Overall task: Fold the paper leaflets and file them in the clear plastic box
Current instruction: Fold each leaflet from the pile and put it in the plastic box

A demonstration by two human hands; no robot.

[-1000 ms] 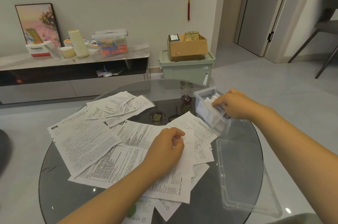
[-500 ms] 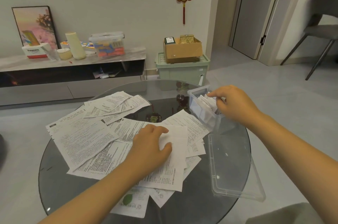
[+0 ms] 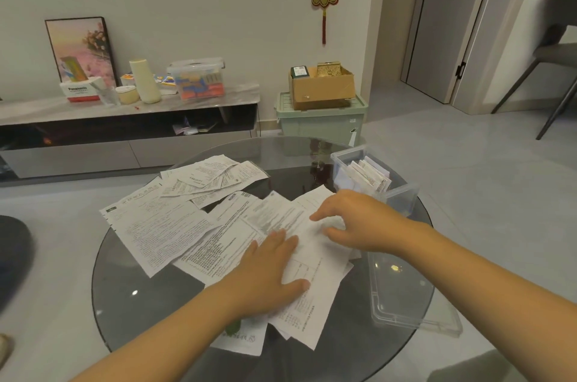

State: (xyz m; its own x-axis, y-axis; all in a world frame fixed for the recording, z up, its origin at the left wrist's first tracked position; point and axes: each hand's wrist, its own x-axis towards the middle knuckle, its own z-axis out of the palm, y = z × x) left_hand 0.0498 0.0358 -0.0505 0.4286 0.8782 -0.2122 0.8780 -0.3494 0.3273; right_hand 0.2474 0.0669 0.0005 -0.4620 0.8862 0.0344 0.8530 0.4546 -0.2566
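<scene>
Left hand (image 3: 268,272) is laid flat, fingers straight, on the top leaflet (image 3: 315,281) near the table's (image 3: 131,294) front edge. Right hand (image 3: 362,222) is set just beyond on the same sheet, fingers loosely bent; whether it is pinched cannot be told. Clear lid (image 3: 409,297) lies at the right edge. Many unfolded leaflets (image 3: 162,225) are spread mid-table: most work judged left. Clear plastic box (image 3: 402,199) at far right edge is partly filled with folded leaflets (image 3: 368,175).

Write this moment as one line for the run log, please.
left hand flat on top leaflet | right hand over same leaflet, fingers bent | clear plastic box holds folded leaflets | lid off
</scene>
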